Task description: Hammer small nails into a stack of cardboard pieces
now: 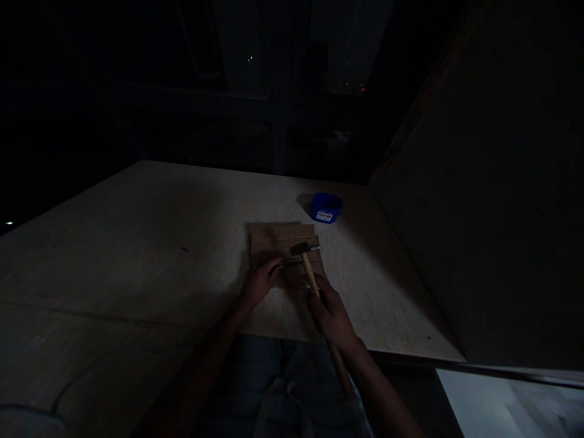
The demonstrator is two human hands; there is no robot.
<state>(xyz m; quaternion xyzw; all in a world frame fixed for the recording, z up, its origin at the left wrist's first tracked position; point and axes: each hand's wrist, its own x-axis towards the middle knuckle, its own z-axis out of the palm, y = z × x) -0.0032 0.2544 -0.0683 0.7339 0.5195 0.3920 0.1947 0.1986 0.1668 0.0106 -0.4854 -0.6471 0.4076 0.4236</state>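
A folded piece of brown burlap (pixel 274 234) lies on the pale table. My right hand (pixel 332 311) is wrapped round the wooden handle of a hammer (pixel 309 272). The hammer's dark metal head is over the right part of the burlap, and its handle runs back past my wrist. At the burlap's near left edge, my left hand (pixel 262 280) has its fingers closed at a thin dark strip (pixel 292 264) that lies across the cloth. Poor light hides what that strip is and how the fingertips grip it.
A blue plastic tub (pixel 326 208) with a white label stands behind the burlap, to the right. The table (pixel 191 201) meets a dark upright panel (pixel 493 213) on its right side. A cable (pixel 59 395) runs at the lower left. Dark windows are beyond the far edge.
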